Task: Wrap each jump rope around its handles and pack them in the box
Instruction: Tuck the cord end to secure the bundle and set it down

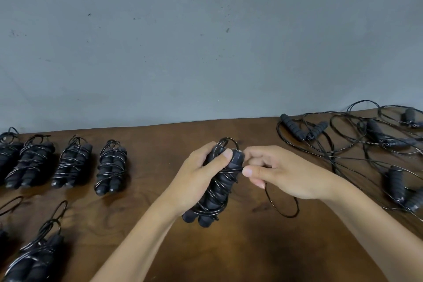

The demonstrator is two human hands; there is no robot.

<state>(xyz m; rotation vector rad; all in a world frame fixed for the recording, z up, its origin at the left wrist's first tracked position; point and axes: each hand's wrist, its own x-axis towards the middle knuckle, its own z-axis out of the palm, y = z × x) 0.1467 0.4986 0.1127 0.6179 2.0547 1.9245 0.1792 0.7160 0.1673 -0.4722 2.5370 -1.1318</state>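
One rope in hand: my left hand point(196, 176) grips the wrapped handles point(215, 190)
Right hand point(270, 171): pinching the cord point(282, 208), keep it taut, tuck the tail
Worktop point(229, 254) left edge: finished bundles point(73, 162)

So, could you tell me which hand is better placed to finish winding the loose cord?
Right. The right hand already pinches the loose cord beside the handle tops, while the left hand grips the wrapped handles.

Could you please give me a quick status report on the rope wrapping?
Left hand grips wrapped handles. Right hand pinches rope tail, tucking. Unwrapped ropes wait right. No box visible.
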